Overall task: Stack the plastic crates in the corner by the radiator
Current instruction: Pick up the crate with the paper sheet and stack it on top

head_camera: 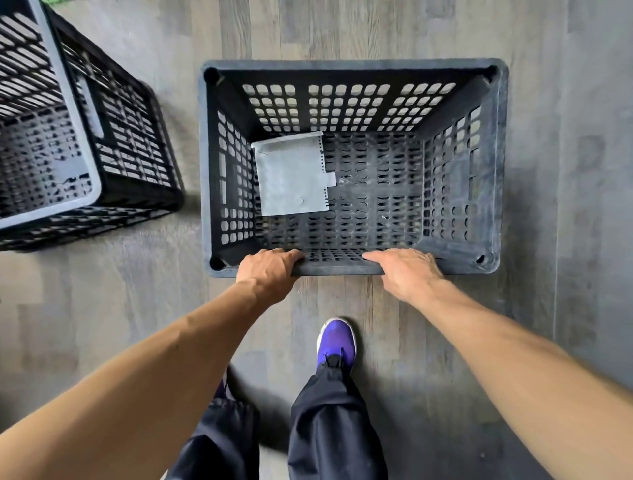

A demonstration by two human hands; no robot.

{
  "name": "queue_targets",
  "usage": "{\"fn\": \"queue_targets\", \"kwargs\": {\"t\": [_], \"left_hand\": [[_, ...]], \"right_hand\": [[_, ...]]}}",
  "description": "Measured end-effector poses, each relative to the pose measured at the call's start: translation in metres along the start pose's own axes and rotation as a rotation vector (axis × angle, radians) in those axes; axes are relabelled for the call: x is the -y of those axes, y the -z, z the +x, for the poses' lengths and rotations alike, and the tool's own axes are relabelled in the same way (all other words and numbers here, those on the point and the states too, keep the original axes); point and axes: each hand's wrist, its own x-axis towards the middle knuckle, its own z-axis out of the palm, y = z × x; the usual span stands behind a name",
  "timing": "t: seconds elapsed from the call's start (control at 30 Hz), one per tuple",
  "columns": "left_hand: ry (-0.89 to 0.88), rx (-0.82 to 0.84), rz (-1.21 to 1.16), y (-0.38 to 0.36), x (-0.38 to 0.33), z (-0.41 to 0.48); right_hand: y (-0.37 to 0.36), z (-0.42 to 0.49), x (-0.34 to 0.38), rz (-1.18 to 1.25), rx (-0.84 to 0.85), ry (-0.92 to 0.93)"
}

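Observation:
A dark grey perforated plastic crate (352, 68) stands upright on the wooden floor straight ahead of me. A grey sheet of paper (291, 178) lies in its bottom, toward the left. My left hand (265, 270) grips the near rim, left of centre, with the fingers curled over it. On the same rim, right of centre, my right hand (407, 274) rests with the fingers laid over the edge. At the left, a black crate with a grey rim (85, 113) sits nested in or on another black crate (144, 164).
Grey wood-plank floor (565, 171) lies all around the crates. My purple shoe (337, 342) and dark trouser legs are just behind the near crate wall. Something green shows at the top left corner (56, 2). No radiator is in view.

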Motion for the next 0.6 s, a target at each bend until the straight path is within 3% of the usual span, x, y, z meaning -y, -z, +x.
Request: {"fn": "queue_targets", "kwargs": {"t": [0.23, 0.6], "left_hand": [[0.01, -0.201, 0.072, 0.028, -0.005, -0.027], [0.035, -0.167, 0.148, 0.095, 0.0, -0.125]], "right_hand": [[0.037, -0.032, 0.003, -0.029, -0.137, 0.047], [0.104, -0.112, 0.043, -0.173, -0.101, 0.186]]}}
